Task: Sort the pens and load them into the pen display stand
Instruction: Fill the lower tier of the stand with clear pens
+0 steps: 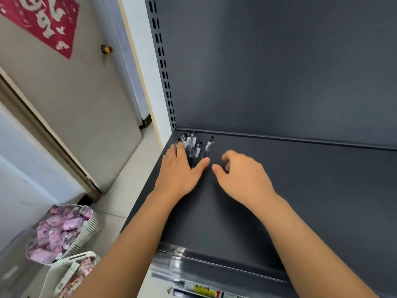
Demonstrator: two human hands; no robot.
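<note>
Pens [190, 143] with clear barrels and black caps lie bunched under and just beyond the fingers of the left hand [180, 171], in the far corner of a dark shelf [300, 179], close against its back wall. That hand lies flat on them, fingers straight and thumb spread wide toward the other hand; it presses rather than grips. A stray pen [208, 146] lies just beyond the left thumb tip, a little apart from the bunch. The right hand [242, 175] sits just beside the left thumb, fingers loosely curled and holding nothing; I cannot tell whether it touches the shelf. No separate stand shows near either hand.

The likely trouble is rolling. The barrels look round and smooth, so a flat palm sliding over them would probably fan the bunch out rather than gather it. The bunch sits on the outer side of the left hand, near the shelf's open end, and a sideways push that way could tip pens off toward the floor, where two pale baskets [90, 231] of pink packets stand below the left forearm. A hasty reach by the right hand could knock the stray pen farther away. The pens are too blurred to tell kinds apart, so a mixed handful is a risk.
</note>
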